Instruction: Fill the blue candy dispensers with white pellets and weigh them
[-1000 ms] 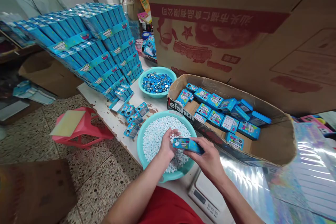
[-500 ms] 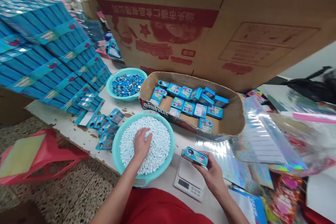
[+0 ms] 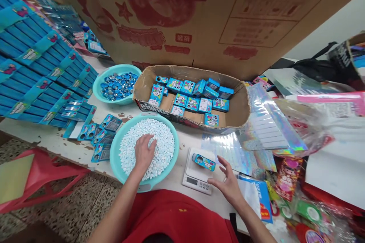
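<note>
My left hand rests on the small white candies in a turquoise basin. Its thumb is apart from the bent fingers, and I see nothing held; the undersides of the fingers are hidden. On the white digital scale lies a small blue candy box, its face with a round opening turned up. Just right of that box, my right hand is open, thumb and fingers spread, holding nothing. Behind the scale, a cut-down cardboard box contains several similar blue boxes.
Left of the basin lie several blue boxes near stacked display packs. A second turquoise bowl holds round blue and silver pieces. A tall carton stands behind. Shiny film sheets and candy bags cover the right side.
My right hand has let go of the blue candy box, which now lies on the scale, and has opened beside it. My left hand stays in the candies. The view has shifted.
</note>
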Motion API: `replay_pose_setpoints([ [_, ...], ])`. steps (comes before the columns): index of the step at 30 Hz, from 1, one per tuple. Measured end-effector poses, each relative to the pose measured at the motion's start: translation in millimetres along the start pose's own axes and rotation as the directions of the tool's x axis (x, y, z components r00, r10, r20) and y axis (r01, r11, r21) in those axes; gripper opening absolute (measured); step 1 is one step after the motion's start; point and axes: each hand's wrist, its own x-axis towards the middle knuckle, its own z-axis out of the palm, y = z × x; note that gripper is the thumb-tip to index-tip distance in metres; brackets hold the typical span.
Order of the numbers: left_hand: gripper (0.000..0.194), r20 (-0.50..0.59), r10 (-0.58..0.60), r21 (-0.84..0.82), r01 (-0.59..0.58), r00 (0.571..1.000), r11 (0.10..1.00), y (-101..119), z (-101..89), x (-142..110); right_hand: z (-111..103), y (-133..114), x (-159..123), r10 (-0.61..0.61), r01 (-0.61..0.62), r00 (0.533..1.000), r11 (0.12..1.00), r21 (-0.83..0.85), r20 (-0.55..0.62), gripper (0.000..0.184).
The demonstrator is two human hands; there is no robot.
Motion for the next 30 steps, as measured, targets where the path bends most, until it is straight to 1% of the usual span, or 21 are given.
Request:
replay_pose_setpoints([
  [3,0.026,0.034,-0.002,-0.009,0.003,0.999,1.000,1,-3.0,-1,-11,7,-4,0.019,-0.018,1.000,1.000,-0.007,0.016,0.080],
  [5,0.026,0.048,-0.009,-0.016,0.010,0.999,1.000,2,-4.3,-3,-14,10,-6,0.030,-0.030,0.999,0.999,-0.010,0.029,0.078],
  [14,0.027,0.065,-0.012,-0.023,0.014,0.998,1.000,4,-10.5,-6,-6,12,-3,0.036,-0.035,0.998,0.999,-0.025,0.049,0.071],
  [19,0.026,0.058,0.008,-0.029,-0.007,0.998,1.000,0,-12.1,-9,-3,8,3,0.024,-0.023,0.997,0.999,-0.024,0.070,0.070],
  [21,0.025,0.068,0.015,0.000,-0.015,0.998,1.000,-1,-12.6,-12,-1,5,5,0.017,-0.015,0.997,1.000,-0.025,0.074,0.069],
  [23,0.024,0.132,0.008,0.068,-0.017,0.991,0.998,-1,-13.1,-14,1,1,8,0.004,-0.002,0.997,1.000,-0.030,0.081,0.067],
  [25,0.022,0.242,-0.027,0.125,-0.004,0.970,0.992,-1,-13.5,-13,3,-2,10,-0.019,0.022,0.996,0.999,-0.040,0.083,0.065],
  [27,0.016,0.325,-0.087,0.100,0.058,0.942,0.993,-1,-14.1,-9,5,-5,14,-0.060,0.064,0.996,0.997,-0.053,0.072,0.059],
  [29,0.011,0.339,-0.178,-0.071,0.213,0.924,0.974,-4,-16.0,-4,8,-10,19,-0.107,0.112,0.992,0.991,-0.073,0.061,0.048],
  [30,0.009,0.335,-0.225,-0.179,0.297,0.915,0.938,-6,-17.8,-1,9,-14,21,-0.127,0.132,0.990,0.988,-0.084,0.063,0.043],
])
